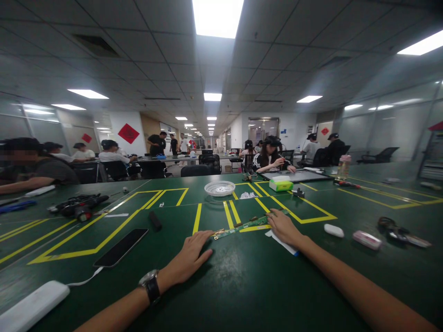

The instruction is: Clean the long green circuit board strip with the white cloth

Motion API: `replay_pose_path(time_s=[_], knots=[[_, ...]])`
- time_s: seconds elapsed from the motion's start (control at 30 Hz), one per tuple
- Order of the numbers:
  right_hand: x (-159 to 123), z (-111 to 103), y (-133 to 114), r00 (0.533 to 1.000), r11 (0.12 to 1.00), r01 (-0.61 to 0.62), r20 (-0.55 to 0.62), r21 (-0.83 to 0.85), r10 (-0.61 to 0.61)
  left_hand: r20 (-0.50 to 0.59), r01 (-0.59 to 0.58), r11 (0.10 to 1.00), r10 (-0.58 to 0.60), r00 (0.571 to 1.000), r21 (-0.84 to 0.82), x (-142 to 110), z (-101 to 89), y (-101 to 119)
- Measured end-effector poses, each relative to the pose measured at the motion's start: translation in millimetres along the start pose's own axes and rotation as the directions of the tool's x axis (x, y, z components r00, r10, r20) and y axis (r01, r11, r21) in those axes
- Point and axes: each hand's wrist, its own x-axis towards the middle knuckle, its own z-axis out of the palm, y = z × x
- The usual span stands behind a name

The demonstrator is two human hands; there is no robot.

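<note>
A long, narrow green circuit board strip [249,225] with a gold-coloured left end lies at a slant between my two hands. My left hand [192,256] rests palm down, its fingers stretched out and the thumb apart, with the fingertips at the strip's gold end. At the other end, my right hand [283,227] has its fingers bent over the strip, part of which shows beyond them. A white slip with a blue edge [282,243] is partly hidden under that hand. On my left wrist is a watch [151,285] with a dark strap.
Yellow tape marks the green table [235,304]. Beyond the strip stand a white basket [219,188] and a green tissue pack [280,184]. A phone [122,247] is cabled to a white power bank [34,304]. A power tool [81,207] lies left; a white case [334,230] lies right. A person [272,159] sits opposite.
</note>
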Motion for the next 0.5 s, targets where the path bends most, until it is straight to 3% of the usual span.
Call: replay_pose_path(time_s=[0.1,0.33,0.43,0.5], knots=[[0.3,-4.6,-1.1,1.0,1.0,-0.006,-0.011,0.007,0.006,-0.031,-0.022,0.999,0.021,0.999,-0.044,-0.5,0.0,-2.1],[0.9,-6.9,-17.4,0.991,0.993,0.089,0.097,0.079,-0.096,-0.128,0.003,0.999,-0.01,0.992,-0.054,0.6,4.1,-9.8],[-3.3,-9.0,-39.4,0.968,0.968,0.2,0.121,0.153,-0.219,-0.137,0.011,0.999,-0.016,0.99,-0.036,1.2,5.3,-11.3],[-11.6,-13.2,-62.1,0.928,0.915,0.315,0.122,0.253,-0.353,-0.112,0.001,1.0,-0.003,0.994,-0.015,1.2,5.3,-10.8]])
